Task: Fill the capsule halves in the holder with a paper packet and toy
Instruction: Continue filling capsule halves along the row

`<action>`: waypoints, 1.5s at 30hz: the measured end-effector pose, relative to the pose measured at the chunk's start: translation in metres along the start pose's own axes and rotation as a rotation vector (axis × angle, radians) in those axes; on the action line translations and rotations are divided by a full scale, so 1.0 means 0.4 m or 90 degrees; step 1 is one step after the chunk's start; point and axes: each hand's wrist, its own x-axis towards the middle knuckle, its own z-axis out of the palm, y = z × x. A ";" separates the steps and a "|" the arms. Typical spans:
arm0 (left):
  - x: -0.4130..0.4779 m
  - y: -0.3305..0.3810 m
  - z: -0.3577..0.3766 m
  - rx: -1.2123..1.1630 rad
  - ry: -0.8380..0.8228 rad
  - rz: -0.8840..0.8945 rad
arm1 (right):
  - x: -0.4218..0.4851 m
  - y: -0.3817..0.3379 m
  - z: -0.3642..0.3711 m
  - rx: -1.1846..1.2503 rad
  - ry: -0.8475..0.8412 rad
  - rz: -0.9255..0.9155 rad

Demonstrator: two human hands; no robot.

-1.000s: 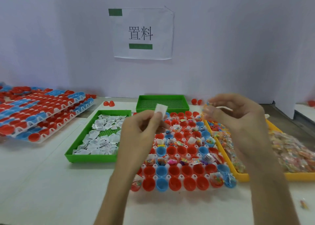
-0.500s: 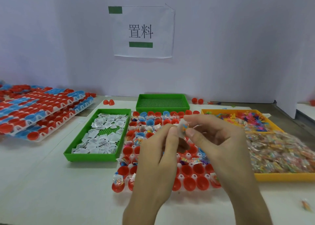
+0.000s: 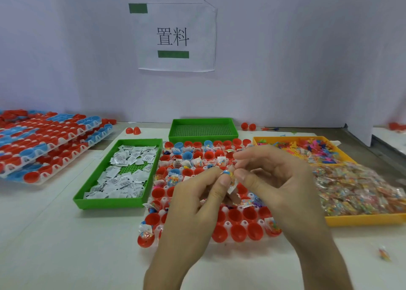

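The white holder (image 3: 228, 223) in front of me carries rows of red and blue capsule halves; several hold wrapped toys and packets, while the near rows are mostly bare. My left hand (image 3: 193, 204) and my right hand (image 3: 272, 182) meet above the holder's middle. Both pinch a small bundle: a white paper packet (image 3: 232, 187) pressed against a colourful wrapped toy (image 3: 227, 173). The hands hide the holder's centre.
A green tray (image 3: 118, 202) of white paper packets lies left of the holder. An empty green tray (image 3: 203, 122) sits behind it. A yellow tray (image 3: 362, 220) of wrapped toys is on the right. Stacked holders (image 3: 50, 140) fill the far left. A loose toy (image 3: 384, 253) lies near right.
The left hand brought its paper packet in from the left and the right hand brought a toy from the yellow tray. Both hands now meet lower, over the holder's middle.
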 end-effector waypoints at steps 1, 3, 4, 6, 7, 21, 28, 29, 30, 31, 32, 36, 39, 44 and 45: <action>0.000 0.000 -0.003 -0.002 0.004 0.004 | 0.001 0.002 0.001 -0.005 -0.010 0.001; 0.000 -0.001 -0.011 -0.007 0.008 0.011 | 0.001 0.005 0.003 -0.009 -0.038 0.009; 0.001 -0.002 -0.015 -0.002 0.010 0.010 | 0.001 0.007 0.004 -0.007 -0.042 0.014; 0.002 -0.007 -0.020 0.007 0.027 -0.005 | 0.000 0.011 0.007 -0.003 -0.034 0.015; 0.003 -0.009 -0.021 0.004 0.044 -0.016 | 0.000 0.013 0.009 -0.003 -0.030 0.009; 0.007 -0.004 -0.018 -0.205 0.212 -0.171 | 0.068 0.058 -0.060 -0.194 0.044 0.040; 0.005 0.003 -0.024 -0.205 0.229 -0.156 | 0.260 0.312 -0.251 -0.606 -0.030 0.355; 0.007 0.005 -0.021 -0.204 0.222 -0.155 | 0.266 0.338 -0.256 -0.626 -0.083 0.385; 0.008 0.005 -0.019 -0.203 0.218 -0.154 | 0.268 0.358 -0.258 -0.630 -0.103 0.394; 0.009 0.004 -0.017 -0.201 0.215 -0.155 | 0.267 0.372 -0.259 -0.625 -0.094 0.385; 0.010 0.003 -0.016 -0.197 0.213 -0.156 | 0.265 0.381 -0.261 -0.615 -0.073 0.370; 0.010 -0.003 -0.019 -0.193 0.223 -0.161 | 0.266 0.395 -0.266 -0.578 -0.021 0.318; 0.008 -0.002 -0.023 -0.197 0.225 -0.163 | 0.258 0.395 -0.266 -0.556 0.008 0.321; 0.008 0.000 -0.011 -0.197 0.211 -0.164 | 0.253 0.337 -0.289 -0.520 0.102 0.246; 0.007 -0.002 -0.009 -0.193 0.210 -0.166 | 0.252 0.313 -0.287 -0.492 0.103 0.230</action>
